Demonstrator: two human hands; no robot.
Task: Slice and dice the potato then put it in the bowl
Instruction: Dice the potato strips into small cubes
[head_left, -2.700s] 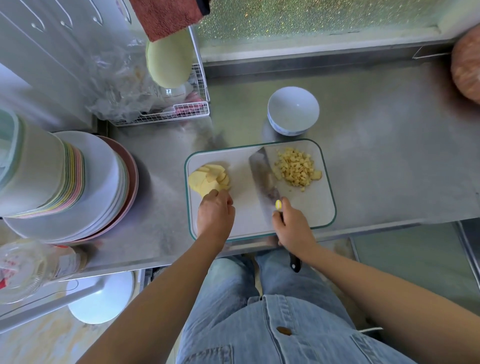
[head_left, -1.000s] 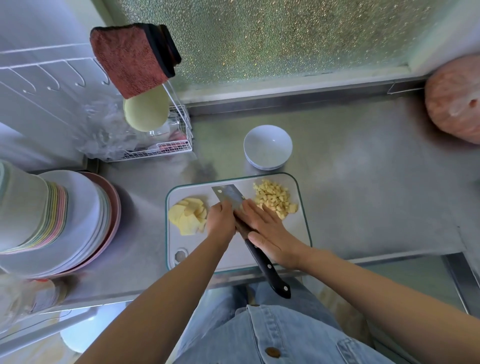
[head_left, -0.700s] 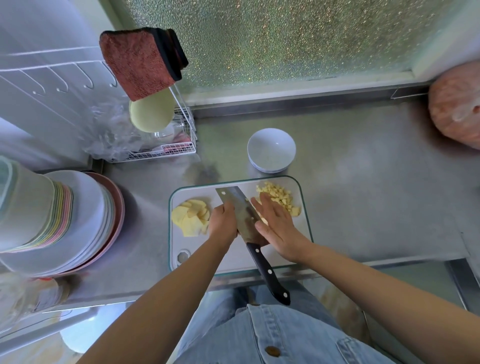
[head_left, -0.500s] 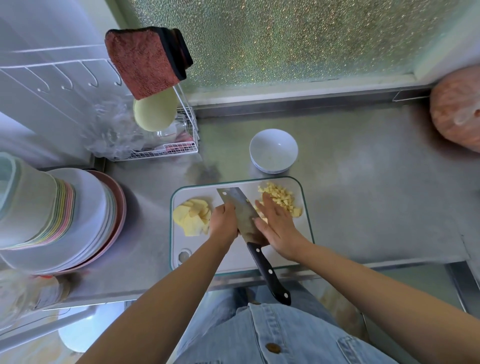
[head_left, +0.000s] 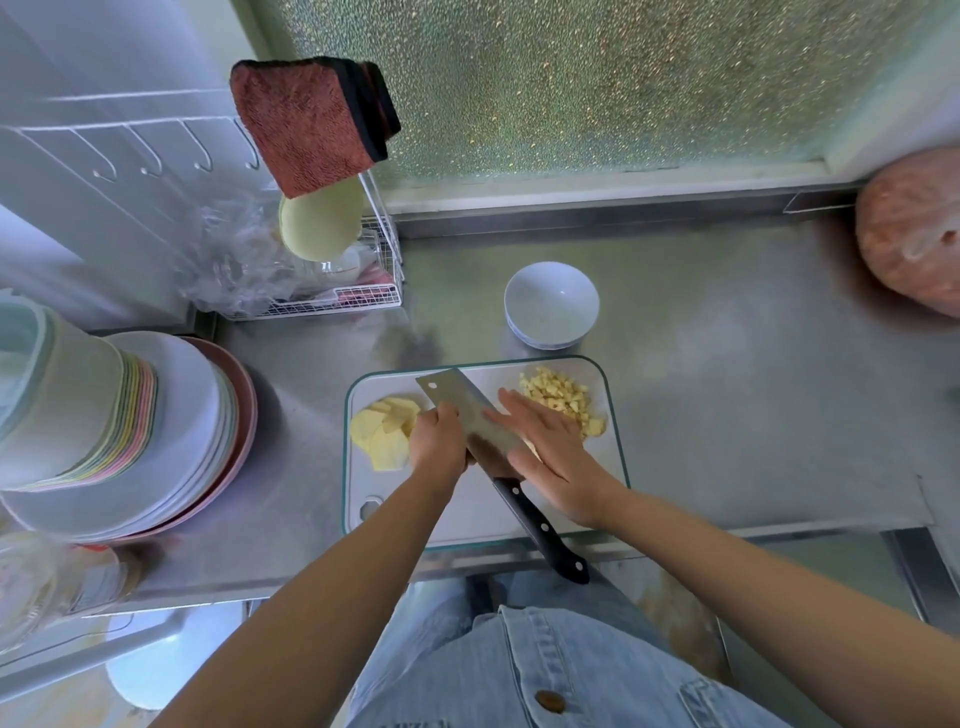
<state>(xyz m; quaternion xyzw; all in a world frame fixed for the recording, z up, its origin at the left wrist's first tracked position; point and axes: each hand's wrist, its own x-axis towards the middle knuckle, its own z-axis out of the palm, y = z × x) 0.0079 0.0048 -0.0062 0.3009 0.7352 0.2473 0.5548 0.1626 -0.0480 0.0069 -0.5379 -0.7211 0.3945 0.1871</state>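
No legible text, label, brand, number or sign anywhere in view. At the lower left of the frame, a trace of red print on the clear container (head_left: 52, 582), too blurred to read.
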